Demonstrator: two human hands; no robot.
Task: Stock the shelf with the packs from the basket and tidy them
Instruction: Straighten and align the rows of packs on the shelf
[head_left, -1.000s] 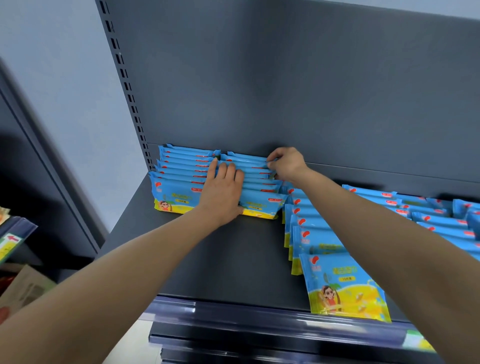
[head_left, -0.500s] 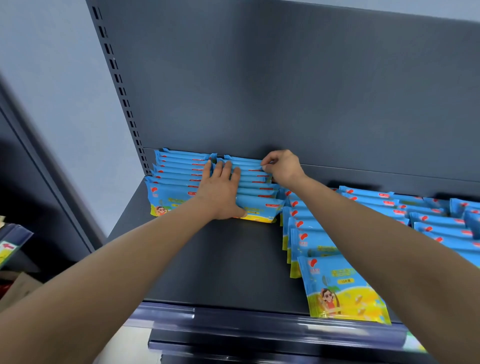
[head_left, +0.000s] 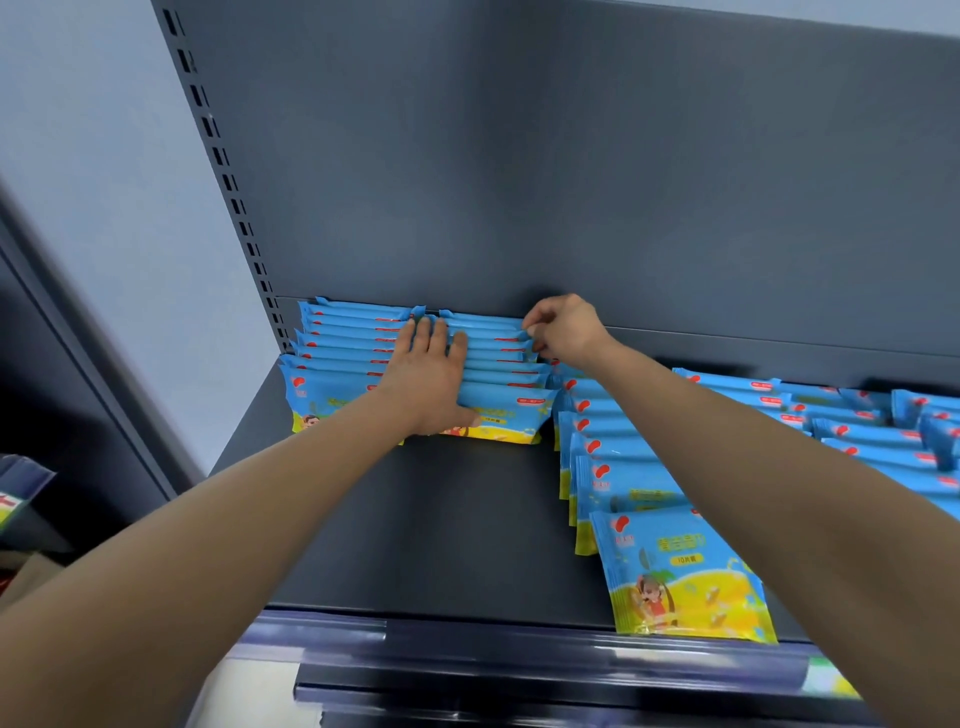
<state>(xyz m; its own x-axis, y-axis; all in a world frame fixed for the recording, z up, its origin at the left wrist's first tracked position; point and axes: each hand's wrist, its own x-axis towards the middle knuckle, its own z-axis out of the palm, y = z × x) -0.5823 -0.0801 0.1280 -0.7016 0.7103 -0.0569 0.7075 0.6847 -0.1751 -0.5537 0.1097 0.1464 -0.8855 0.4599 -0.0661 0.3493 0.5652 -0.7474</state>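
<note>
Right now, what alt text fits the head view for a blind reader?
A person's left hand presses flat on two rows of blue packs at the back left of a dark grey shelf, while the right hand pinches the end of a rear pack. To the right lie other packs in rows.
</note>
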